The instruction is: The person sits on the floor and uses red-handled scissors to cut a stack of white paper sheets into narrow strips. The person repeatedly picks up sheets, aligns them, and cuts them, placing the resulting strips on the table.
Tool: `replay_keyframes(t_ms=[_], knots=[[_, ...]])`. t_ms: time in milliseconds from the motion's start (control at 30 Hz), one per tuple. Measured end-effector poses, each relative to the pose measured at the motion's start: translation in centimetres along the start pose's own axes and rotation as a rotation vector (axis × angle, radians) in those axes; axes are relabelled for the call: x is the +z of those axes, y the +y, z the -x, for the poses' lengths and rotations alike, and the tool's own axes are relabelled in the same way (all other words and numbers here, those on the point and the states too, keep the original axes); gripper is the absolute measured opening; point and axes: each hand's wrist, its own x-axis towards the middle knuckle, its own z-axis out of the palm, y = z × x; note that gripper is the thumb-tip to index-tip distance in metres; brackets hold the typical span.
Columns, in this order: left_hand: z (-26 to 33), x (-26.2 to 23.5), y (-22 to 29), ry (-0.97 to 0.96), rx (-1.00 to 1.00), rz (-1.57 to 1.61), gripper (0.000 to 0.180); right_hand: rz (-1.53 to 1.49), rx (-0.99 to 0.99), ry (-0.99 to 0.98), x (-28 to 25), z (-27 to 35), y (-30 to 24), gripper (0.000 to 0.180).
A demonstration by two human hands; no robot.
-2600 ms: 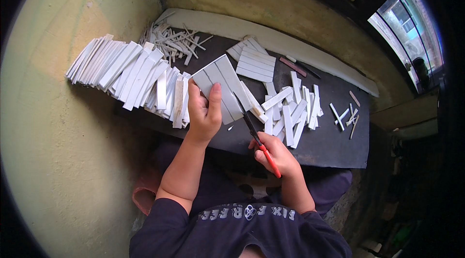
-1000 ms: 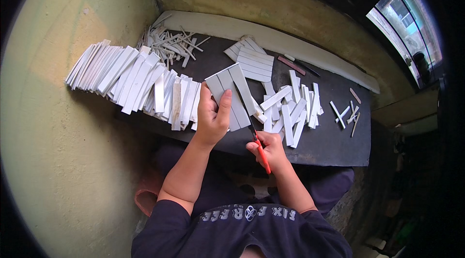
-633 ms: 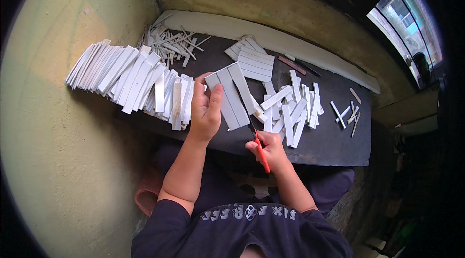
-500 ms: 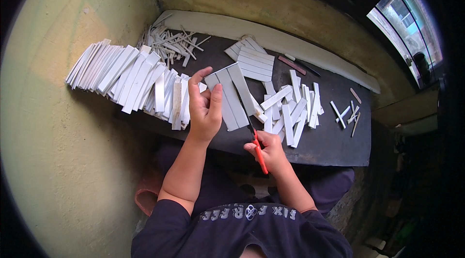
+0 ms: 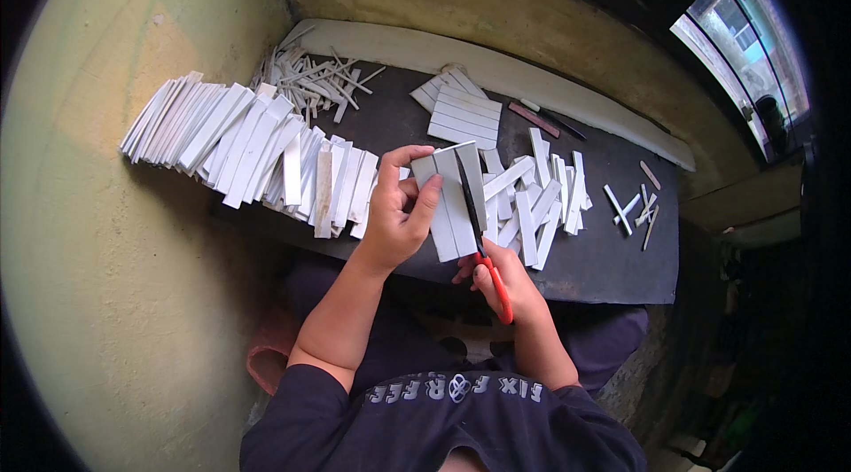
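Note:
My left hand (image 5: pixel 399 211) pinches a flat white sheet (image 5: pixel 440 217), marked with dark straight lines, between thumb and fingers. My right hand (image 5: pixel 514 284) is wrapped round the red-orange handles of a pair of scissors (image 5: pixel 493 281). The dark blades run up along the right part of the sheet, and a narrow white strip lies to their right. Whether that strip is still joined to the sheet I cannot tell. Just beyond my right hand lies a loose heap of cut white strips (image 5: pixel 526 224).
Rows of white strips (image 5: pixel 232 135) stand packed along the dark table's (image 5: pixel 612 268) left side. Thin offcuts (image 5: pixel 315 82) are heaped at the back left. Lined white sheets (image 5: pixel 464 120), a reddish-brown bar (image 5: pixel 534 119) and a dark pen (image 5: pixel 569 127) lie farther back. Small slivers (image 5: pixel 627 209) lie at right.
Both hands, with the sheet and scissors, have shifted right and slightly nearer to me. The scissor blades now reach much farther up the sheet. More of the packed strips shows beside my left hand.

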Motion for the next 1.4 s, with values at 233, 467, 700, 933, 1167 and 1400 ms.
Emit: replay_keyframes(t_ms=[233, 467, 700, 933, 1167, 1400], knots=[[0.1, 0.5, -0.3, -0.015, -0.01, 0.024, 0.033, 0.047, 0.021, -0.019, -0.3, 0.1, 0.3, 0.027], [0.1, 0.4, -0.4, -0.018, -0.041, 0.028, 0.032, 0.126, 0.017, 0.025, -0.1, 0.0, 0.2, 0.03], [0.1, 0.4, -0.5, -0.024, -0.041, 0.032, 0.033, 0.111, 0.017, 0.059, 0.1, -0.1, 0.5, 0.034], [0.0, 0.1, -0.8, -0.008, -0.034, -0.003, 0.033, 0.146, 0.051, 0.067, 0.2, -0.5, 0.2, 0.034], [-0.2, 0.1, -0.9, 0.023, -0.038, -0.001, 0.033, 0.167, 0.027, 0.085, 0.4, -0.9, 0.4, 0.03], [-0.4, -0.1, -0.9, 0.04, -0.075, 0.004, 0.032, 0.184, 0.031, 0.096, 0.4, -1.1, 0.2, 0.034]])
